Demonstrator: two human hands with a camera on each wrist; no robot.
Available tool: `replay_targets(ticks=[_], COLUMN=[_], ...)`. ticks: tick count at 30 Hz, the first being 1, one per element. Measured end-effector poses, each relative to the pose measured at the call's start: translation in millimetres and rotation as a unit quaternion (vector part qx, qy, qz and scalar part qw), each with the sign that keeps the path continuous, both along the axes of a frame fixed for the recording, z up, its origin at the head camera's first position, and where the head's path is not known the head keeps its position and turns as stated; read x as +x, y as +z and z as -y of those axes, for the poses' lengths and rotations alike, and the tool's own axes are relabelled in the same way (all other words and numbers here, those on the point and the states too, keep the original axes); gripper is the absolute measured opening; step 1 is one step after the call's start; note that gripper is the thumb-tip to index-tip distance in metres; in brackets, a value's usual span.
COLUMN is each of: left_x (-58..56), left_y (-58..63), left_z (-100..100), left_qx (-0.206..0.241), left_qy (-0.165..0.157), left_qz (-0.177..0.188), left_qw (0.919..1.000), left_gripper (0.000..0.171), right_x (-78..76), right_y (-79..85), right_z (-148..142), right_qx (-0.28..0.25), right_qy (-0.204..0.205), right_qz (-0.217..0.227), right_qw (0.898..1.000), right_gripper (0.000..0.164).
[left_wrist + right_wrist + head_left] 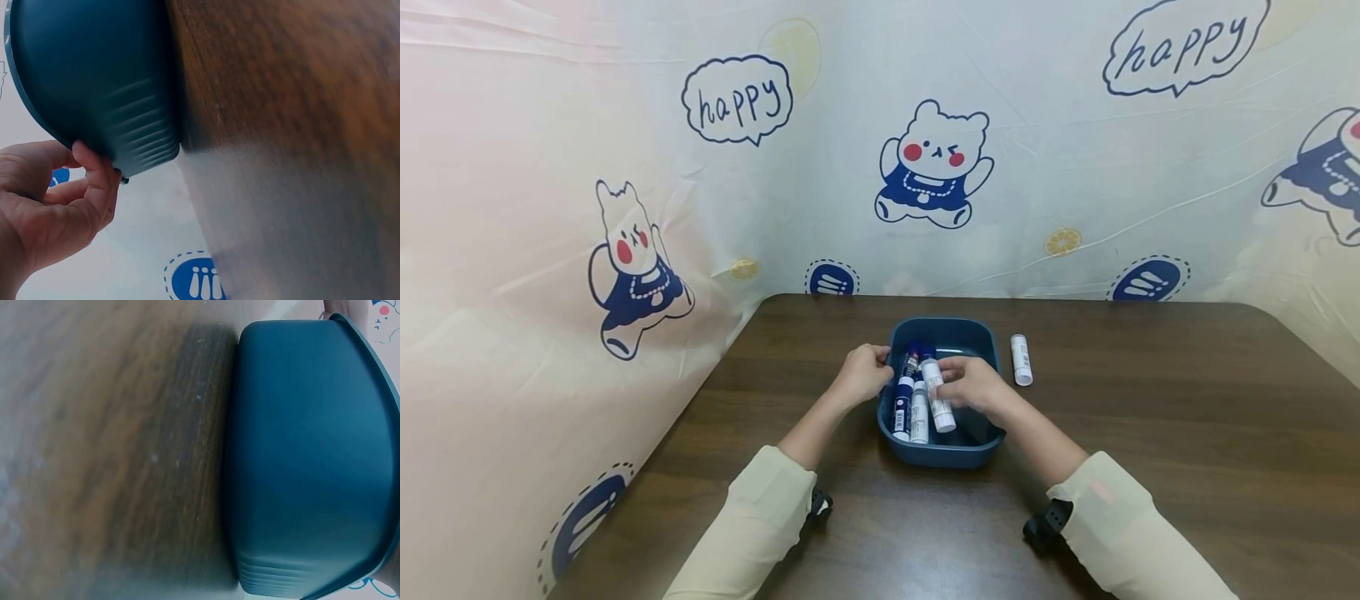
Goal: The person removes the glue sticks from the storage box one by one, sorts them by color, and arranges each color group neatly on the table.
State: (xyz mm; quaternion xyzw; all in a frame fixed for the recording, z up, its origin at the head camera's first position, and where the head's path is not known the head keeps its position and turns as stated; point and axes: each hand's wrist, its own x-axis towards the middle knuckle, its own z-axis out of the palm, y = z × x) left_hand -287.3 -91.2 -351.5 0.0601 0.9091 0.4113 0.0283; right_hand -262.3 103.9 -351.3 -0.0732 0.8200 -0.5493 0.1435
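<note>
Apparently right hand point(977, 387) pinching tube point(942, 412), left hand point(862, 375) gripping bin point(942, 456)

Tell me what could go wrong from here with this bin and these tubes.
The white tube in the right hand slants inside the blue bin; a slip might drop it against the dark blue tube. The loose white tube beside the bin seems to lie on its side, so a bump could roll it away. The left hand grips the bin's edge; a tug might slide or tip it.
</note>
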Motion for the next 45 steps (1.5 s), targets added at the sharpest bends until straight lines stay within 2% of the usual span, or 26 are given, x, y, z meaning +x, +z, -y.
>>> replay_targets(ticks=[9, 14, 20, 24, 31, 40, 45], left_x=[0.6, 1.3, 2.4, 2.3, 2.1, 0.2, -0.7], left_y=[0.8, 0.7, 0.8, 1.0, 2.2, 0.0, -0.1], left_z=[0, -1, -1, 0, 1, 1, 1], left_qx=[-0.001, -0.003, -0.002, -0.001, -0.01, -0.005, -0.006], left_qy=[-0.001, 0.0, 0.002, 0.001, -0.015, -0.015, -0.015], left_qz=[-0.004, -0.007, -0.008, -0.008, -0.029, -0.024, -0.024], left_qw=[1.0, 1.0, 1.0, 1.0, 0.9994, 0.9996, 0.9996], left_gripper=[0.044, 0.043, 0.043, 0.043, 0.045, 0.045, 0.044], right_x=[-3.4, -3.1, -2.2, -2.0, -2.5, -4.0, -7.4], right_y=[-0.7, -0.6, 1.0, 2.2, 5.7, 10.7, 10.1], right_z=[-4, -7, -9, -11, -20, -42, -53], right_qx=[-0.104, -0.174, -0.217, -0.222, -0.22, -0.197, -0.2], right_qy=[-0.011, 0.001, 0.0, -0.012, -0.022, -0.037, -0.052], right_qz=[0.047, 0.053, 0.046, 0.037, 0.02, 0.007, 0.008], right_qw=[0.993, 0.983, 0.975, 0.974, 0.975, 0.98, 0.978], right_gripper=[0.055, 0.057, 0.059, 0.058, 0.061, 0.065, 0.063])
